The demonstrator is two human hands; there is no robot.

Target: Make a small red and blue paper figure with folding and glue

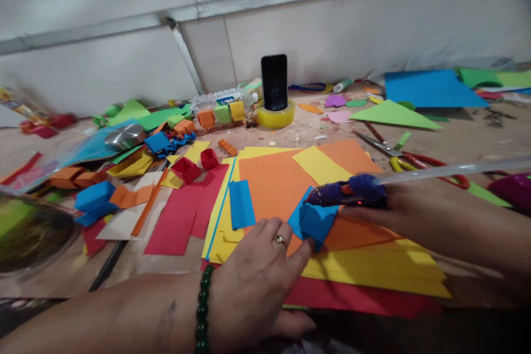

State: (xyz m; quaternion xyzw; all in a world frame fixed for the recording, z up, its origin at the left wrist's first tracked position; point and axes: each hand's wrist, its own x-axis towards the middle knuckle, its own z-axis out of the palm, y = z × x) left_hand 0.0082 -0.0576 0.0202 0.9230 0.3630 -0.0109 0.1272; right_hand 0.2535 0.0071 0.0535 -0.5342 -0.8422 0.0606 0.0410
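My right hand (pixel 373 207) is wrapped round a dark blue glue gun (pixel 352 191) with a clear glue stick out of its back. The gun's nozzle points at a folded blue paper piece (pixel 317 222) on the orange sheets (pixel 269 177). My left hand (pixel 265 276), with a ring and a green bead bracelet, lies over the near edge of the sheets; its fingers are apart and a fingertip rests against the folded blue piece. Left of that piece lies a creased blue strip (pixel 241 204). Yellow sheets (pixel 373 271) lie under the orange ones.
A phone (pixel 274 82) stands in a yellow tape roll (pixel 276 116) at the back. Scissors (pixel 385 146) lie at the right. Red sheets (pixel 178 221), small folded paper boxes (pixel 185 170) and a clear bowl (pixel 33 232) are at the left.
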